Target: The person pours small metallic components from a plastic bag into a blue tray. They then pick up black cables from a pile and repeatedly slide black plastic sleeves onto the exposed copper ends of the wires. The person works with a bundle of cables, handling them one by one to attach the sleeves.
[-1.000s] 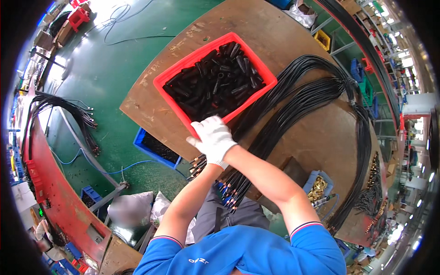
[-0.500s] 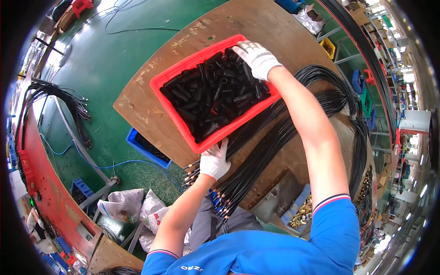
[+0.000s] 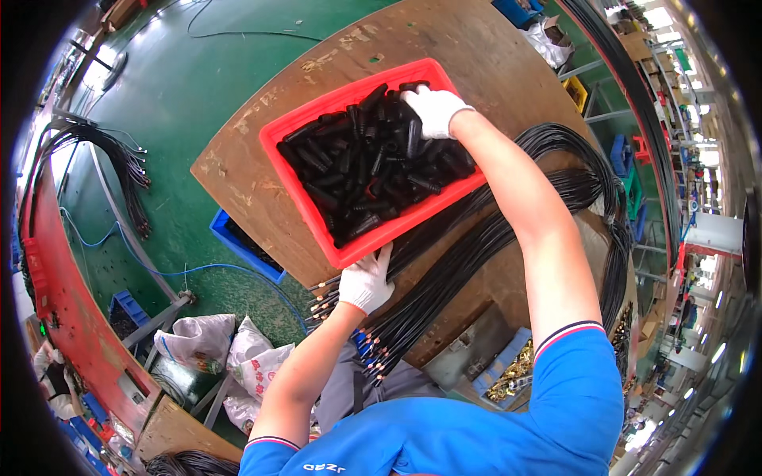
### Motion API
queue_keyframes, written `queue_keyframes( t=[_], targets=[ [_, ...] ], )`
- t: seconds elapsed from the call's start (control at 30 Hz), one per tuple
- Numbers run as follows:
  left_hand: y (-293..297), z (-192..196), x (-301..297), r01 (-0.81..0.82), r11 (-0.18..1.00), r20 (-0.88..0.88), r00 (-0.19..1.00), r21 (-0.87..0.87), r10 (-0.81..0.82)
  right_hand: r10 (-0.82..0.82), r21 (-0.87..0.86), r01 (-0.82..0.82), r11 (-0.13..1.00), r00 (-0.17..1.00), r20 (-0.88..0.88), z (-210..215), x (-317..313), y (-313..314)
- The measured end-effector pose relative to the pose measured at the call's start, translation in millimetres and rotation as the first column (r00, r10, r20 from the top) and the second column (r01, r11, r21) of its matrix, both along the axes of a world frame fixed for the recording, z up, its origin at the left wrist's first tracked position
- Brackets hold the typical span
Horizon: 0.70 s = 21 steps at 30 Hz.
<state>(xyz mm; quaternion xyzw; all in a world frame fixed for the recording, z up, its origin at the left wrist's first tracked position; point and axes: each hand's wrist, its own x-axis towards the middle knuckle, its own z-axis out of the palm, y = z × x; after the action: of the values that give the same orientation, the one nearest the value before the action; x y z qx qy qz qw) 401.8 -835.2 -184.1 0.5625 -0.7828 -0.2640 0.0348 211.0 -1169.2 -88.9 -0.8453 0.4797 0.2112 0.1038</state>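
Observation:
A red plastic bin (image 3: 274, 145) full of loose black ribbed sleeves (image 3: 349, 163) sits at an angle on the brown table. My right hand (image 3: 435, 111), in a white knit glove, is in the far right part of the bin. Its fingers curl down around black sleeves, and the fingertips are partly hidden among them. My left hand (image 3: 367, 283), gloved too, grips the bin's near edge with its thumb up against the wall and its other fingers partly hidden. Beside it lie the copper-coloured ends (image 3: 377, 357) of a thick bundle of black cables (image 3: 444, 278).
The cable bundle loops across the right of the worn table (image 3: 262, 111). An open tray with brass-coloured parts (image 3: 512, 373) stands near my right elbow. Below the table's left edge are a blue bin (image 3: 248, 250) and white sacks (image 3: 194, 341). More black cables (image 3: 119, 170) hang at far left.
My right hand has moved from the bin's far corner slightly inward, its fingers now curled down among the sleeves. Some sleeves there have shifted. The left hand keeps its place at the near edge.

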Motion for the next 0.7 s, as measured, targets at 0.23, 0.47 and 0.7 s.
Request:
queue_keyframes(
  t=[0.23,0.47,0.7],
  targets=[
    [2.1,-9.7,-0.2,-0.004,0.999,-0.07,0.998,0.049,0.008,-0.019,-0.176,0.047,0.983,0.988,0.156,-33.6,-20.8,16.5],
    [1.3,-4.8,3.0,-0.019,0.999,-0.031,0.999,0.037,0.02,-0.204,0.094,0.188,0.978,0.96,0.193,-7.2,1.3,42.1],
    [2.4,-6.0,1.0,-0.007,1.0,-0.048,0.999,0.006,0.007,-0.377,0.171,0.337,0.926,0.805,0.457,-32.3,-10.3,50.0]
  ],
)
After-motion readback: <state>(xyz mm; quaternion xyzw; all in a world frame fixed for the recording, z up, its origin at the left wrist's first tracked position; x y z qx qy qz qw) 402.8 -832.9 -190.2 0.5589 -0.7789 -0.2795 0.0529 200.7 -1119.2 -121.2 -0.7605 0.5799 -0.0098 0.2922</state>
